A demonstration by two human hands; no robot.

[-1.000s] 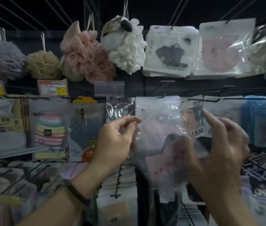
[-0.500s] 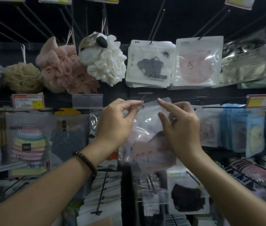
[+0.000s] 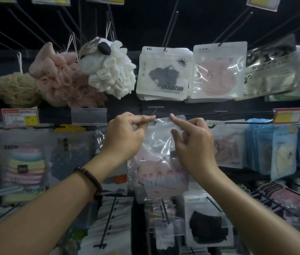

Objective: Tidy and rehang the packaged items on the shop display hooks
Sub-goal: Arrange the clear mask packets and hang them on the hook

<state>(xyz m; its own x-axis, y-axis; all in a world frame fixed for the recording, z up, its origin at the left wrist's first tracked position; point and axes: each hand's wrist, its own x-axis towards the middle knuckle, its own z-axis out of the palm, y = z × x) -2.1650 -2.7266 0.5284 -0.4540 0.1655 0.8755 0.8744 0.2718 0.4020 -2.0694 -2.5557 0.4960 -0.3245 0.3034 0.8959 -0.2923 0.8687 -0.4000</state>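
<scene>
A clear plastic packet (image 3: 161, 159) with a pink mask inside hangs between my hands at the middle of the display. My left hand (image 3: 125, 137) pinches the packet's top left edge between thumb and fingers. My right hand (image 3: 193, 142) holds the packet's right side, with its forefinger stretched along the top edge. A short empty black hook (image 3: 155, 108) sticks out just above the packet's top. I cannot tell whether the packet's hole is on a hook.
Bath puffs (image 3: 66, 80) hang at upper left. White mask packets (image 3: 163, 74) and pink ones (image 3: 219, 70) hang above. Blue packets (image 3: 281, 144) fill hooks at right, towel packets (image 3: 24, 161) at left. A black mask packet (image 3: 208, 223) hangs below. Long bare hooks jut out overhead.
Both hands have lifted the clear packet from chest height up toward the short hook. My fingers have closed in on its top edge, and the view has tilted upward.
</scene>
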